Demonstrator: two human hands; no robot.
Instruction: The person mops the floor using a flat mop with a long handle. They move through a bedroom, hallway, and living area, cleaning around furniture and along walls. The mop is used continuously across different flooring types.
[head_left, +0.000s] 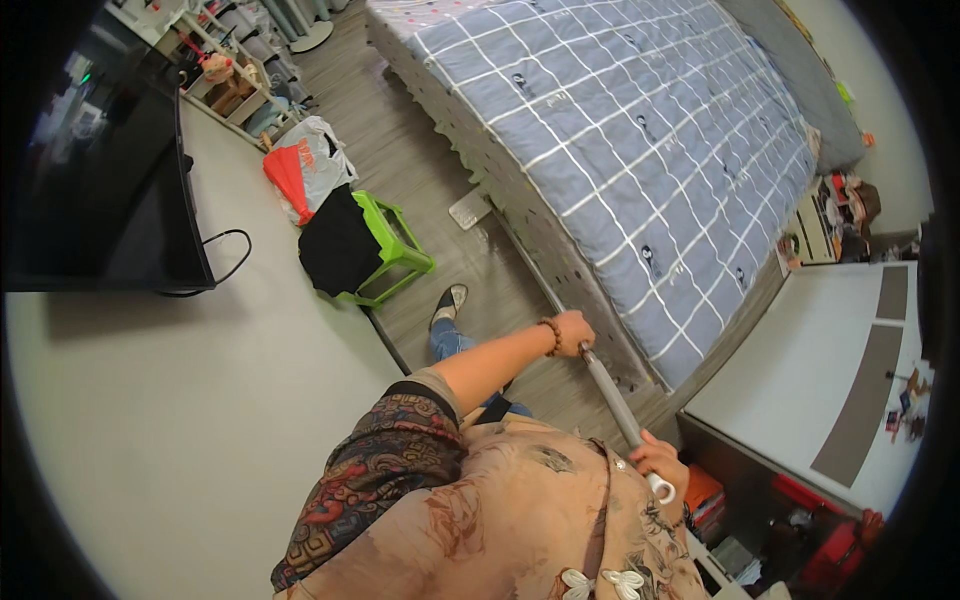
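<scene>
A flat mop with a long metal pole and a grey handle sleeve (616, 397) runs diagonally across the view. My left hand (574, 331), with a beaded bracelet at the wrist, is closed around the thin pole just beyond the sleeve. Nearer my body, my right hand (663, 466) holds the grey sleeve close to its white looped end. The pole slants along the side of the bed, and its flat rectangular head (471, 208) rests on the wood-look floor (495, 262) by the bed's skirt. One of my shoes (450, 301) shows on the floor left of the pole.
A bed with a blue-grey checked quilt (585, 135) fills the upper right. At left are a white desk (247, 420) with a monitor (112, 172), a green plastic stool (397, 255) under black cloth (337, 244), bags (311, 161) and a shelf cart (247, 97). A white-topped cabinet (795, 360) stands right.
</scene>
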